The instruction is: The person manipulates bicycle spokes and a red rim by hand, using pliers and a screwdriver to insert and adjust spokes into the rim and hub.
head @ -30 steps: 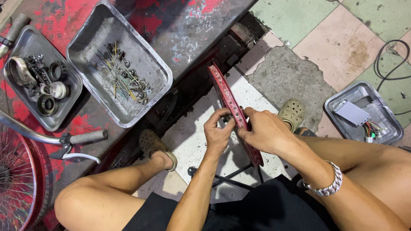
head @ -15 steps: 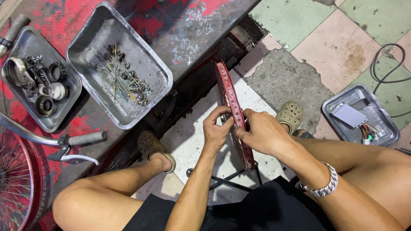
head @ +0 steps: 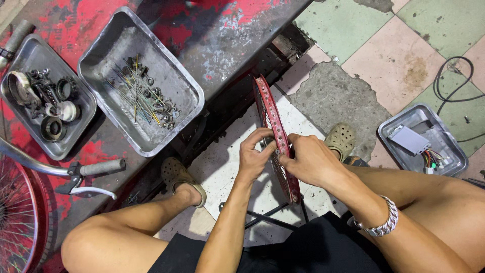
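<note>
Red wheel rim stands on edge between the seated person's knees, seen almost edge-on, so it reads as a narrow red band. Its long line runs from near the worn edge of the red table back toward the person's lap, leaning a little to the person's right as it comes closer. The left hand pinches it from one side, fingers curled tight against the rim's drilled face. The right hand closes on it from the other side, fingertips meeting the left's at the band. On the table, a metal tray of spokes sits near the edge, with a smaller tray of bearing parts beside it.
</note>
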